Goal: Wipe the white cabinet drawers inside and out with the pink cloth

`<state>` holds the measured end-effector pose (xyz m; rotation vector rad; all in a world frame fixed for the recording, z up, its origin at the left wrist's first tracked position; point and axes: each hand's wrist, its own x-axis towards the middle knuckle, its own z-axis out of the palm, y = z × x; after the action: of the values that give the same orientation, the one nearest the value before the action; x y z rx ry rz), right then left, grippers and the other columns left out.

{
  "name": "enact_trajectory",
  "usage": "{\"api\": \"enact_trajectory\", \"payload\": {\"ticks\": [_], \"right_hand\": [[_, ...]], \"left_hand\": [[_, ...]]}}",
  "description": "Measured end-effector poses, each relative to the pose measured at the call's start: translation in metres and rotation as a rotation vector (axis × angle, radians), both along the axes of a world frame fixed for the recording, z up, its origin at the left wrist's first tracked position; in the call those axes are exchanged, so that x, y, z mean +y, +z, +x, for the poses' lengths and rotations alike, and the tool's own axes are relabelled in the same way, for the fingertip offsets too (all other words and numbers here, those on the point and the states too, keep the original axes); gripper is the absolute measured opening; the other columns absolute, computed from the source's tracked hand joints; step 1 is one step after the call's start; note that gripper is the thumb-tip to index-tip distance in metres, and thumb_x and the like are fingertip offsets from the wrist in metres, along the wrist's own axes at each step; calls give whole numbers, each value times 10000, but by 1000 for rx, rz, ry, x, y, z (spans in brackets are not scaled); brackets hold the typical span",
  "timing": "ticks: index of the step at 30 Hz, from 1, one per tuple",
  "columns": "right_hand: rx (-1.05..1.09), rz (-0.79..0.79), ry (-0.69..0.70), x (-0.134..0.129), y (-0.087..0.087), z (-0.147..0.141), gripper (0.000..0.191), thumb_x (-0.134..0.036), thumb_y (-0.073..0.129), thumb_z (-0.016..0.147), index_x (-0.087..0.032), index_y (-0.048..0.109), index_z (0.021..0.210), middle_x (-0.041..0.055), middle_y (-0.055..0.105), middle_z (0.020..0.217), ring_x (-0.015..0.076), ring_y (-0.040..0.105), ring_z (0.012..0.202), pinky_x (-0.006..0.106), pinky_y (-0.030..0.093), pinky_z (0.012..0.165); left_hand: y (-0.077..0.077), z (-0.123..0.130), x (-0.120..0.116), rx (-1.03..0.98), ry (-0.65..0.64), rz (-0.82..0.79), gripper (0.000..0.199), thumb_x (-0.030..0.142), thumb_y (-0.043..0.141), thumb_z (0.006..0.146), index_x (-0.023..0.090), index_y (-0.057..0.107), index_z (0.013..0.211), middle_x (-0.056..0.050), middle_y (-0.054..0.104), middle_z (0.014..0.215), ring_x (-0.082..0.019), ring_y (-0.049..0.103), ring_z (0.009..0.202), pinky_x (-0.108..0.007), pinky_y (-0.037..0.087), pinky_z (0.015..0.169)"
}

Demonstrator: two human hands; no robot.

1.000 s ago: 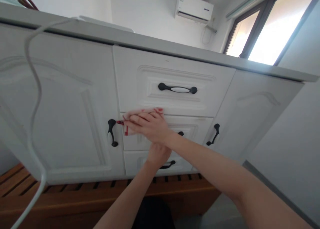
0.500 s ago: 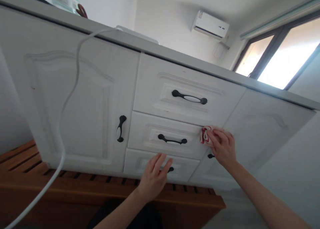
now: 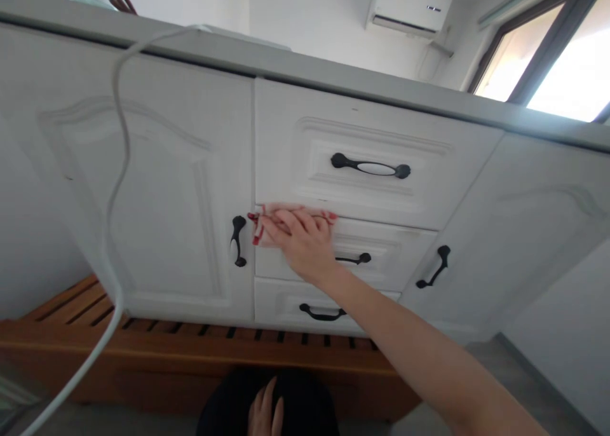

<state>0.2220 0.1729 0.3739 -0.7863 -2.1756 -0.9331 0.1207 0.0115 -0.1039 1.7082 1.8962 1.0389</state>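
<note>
My right hand [image 3: 307,245] presses a folded pink and white cloth [image 3: 267,232] with red edges against the white cabinet [image 3: 157,232]. The cloth lies over the left part of the seam between the top drawer [image 3: 286,169] and the middle drawer [image 3: 414,242], close to the left door's dark handle [image 3: 237,241]. Down at the bottom edge, my left hand [image 3: 265,410] rests on dark clothing over my lap, fingers extended and holding nothing.
A white cable [image 3: 108,232] hangs from the cabinet top [image 3: 333,74] down across the left door. Beneath the cabinet is a slatted wooden bench [image 3: 166,350]. An air conditioner [image 3: 410,7] and a window [image 3: 567,54] are behind.
My right hand has moved left with the cloth, from the middle drawer's right end to its left end. My left hand has dropped from the bottom drawer to my lap.
</note>
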Motion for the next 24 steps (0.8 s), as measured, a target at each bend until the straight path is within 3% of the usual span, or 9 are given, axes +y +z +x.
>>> {"api": "enact_trajectory", "payload": {"ticks": [3, 6, 10, 16, 20, 24], "right_hand": [[-179, -39, 123, 3, 6, -28, 460, -200, 328, 1023, -284, 412, 1467, 1, 524, 1467, 206, 426, 1285, 405, 400, 929], [-321, -75, 211, 4, 8, -18, 465, -155, 294, 1024, -256, 421, 1460, -28, 555, 1439, 185, 434, 1283, 405, 396, 980], [-384, -183, 224, -2, 6, 41, 421, -191, 362, 1022, -236, 475, 1424, -17, 616, 1385, 173, 518, 1214, 377, 429, 974], [-263, -281, 121, -10, 7, 147, 487, -100, 461, 931, -202, 519, 1404, 68, 667, 1317, 180, 616, 1151, 345, 487, 971], [-243, -209, 40, -20, -4, 213, 573, -38, 435, 908, -195, 462, 1459, 69, 678, 1298, 172, 628, 1151, 333, 497, 976], [-345, -82, -67, -36, -20, 260, 565, -31, 418, 941, -224, 453, 1471, 46, 693, 1282, 164, 646, 1119, 335, 490, 930]], "left_hand": [[8, -4, 7, -109, 8, -56, 528, 440, 324, 947, 153, 586, 1304, -131, 668, 1280, -270, 613, 1233, -498, 482, 1093], [9, -8, 10, -152, 4, -67, 585, 495, 295, 944, 128, 582, 1297, -152, 660, 1280, -278, 603, 1241, -516, 459, 1109], [8, -8, 7, -210, -3, -74, 609, 523, 289, 941, 131, 566, 1316, -145, 640, 1305, -272, 571, 1276, -519, 426, 1136], [24, 1, 4, -291, 31, -75, 606, 553, 310, 920, 159, 599, 1279, -121, 656, 1285, -269, 582, 1260, -519, 429, 1136], [23, 1, 5, -309, 41, -89, 620, 560, 314, 909, 150, 595, 1279, -128, 658, 1280, -281, 586, 1260, -523, 431, 1135], [7, -1, 8, -346, 18, -80, 549, 533, 389, 873, 195, 616, 1241, -108, 666, 1280, -293, 590, 1258, -537, 431, 1134]]}}
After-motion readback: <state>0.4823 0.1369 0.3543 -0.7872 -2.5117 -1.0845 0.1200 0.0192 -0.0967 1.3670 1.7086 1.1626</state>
